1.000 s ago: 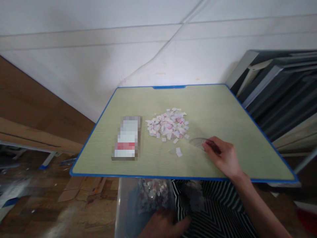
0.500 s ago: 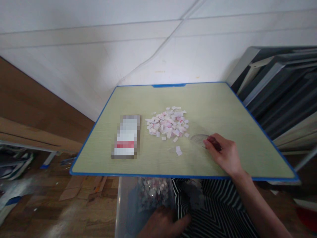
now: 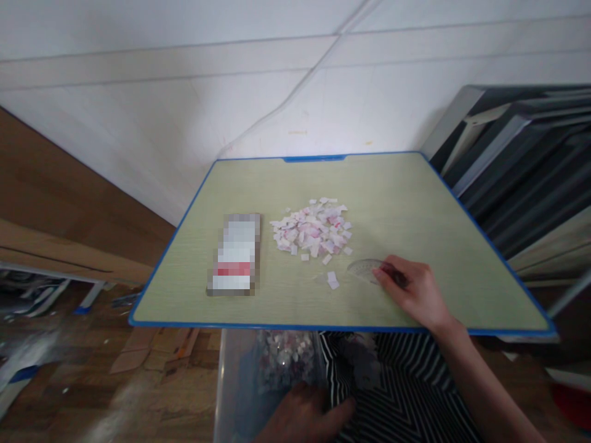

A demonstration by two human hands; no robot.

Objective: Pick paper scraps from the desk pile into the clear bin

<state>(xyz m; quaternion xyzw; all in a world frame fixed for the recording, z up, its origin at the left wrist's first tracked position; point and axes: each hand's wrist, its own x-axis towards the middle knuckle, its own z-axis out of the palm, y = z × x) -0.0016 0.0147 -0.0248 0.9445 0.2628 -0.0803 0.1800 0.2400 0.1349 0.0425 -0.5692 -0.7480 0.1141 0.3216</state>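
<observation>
My right hand (image 3: 410,286) is closed in a pinch on a clear protractor (image 3: 363,269), above the right part of a pale green board table (image 3: 397,197). The protractor's curved edge points left, and part of it is hidden by my fingers. To its left lie a few loose paper slips (image 3: 332,280) and a pile of small white and pinkish paper pieces (image 3: 314,231). Below the table's front edge is my left hand (image 3: 300,415), dim, with its thumb apart from the fingers. It is beside a bag of similar small pieces (image 3: 286,357), and nothing shows in it.
A blurred-out flat, phone-shaped object (image 3: 235,253) lies on the table's left side. A translucent plastic bin (image 3: 226,381) stands under the front edge. Dark panels (image 3: 517,147) lean at right, a cardboard box (image 3: 69,184) stands at left, and a white wall (image 3: 184,123) rises behind.
My right hand has shifted the protractor slightly left and toward the front edge, so more of it shows. The left hand and paper pile look the same.
</observation>
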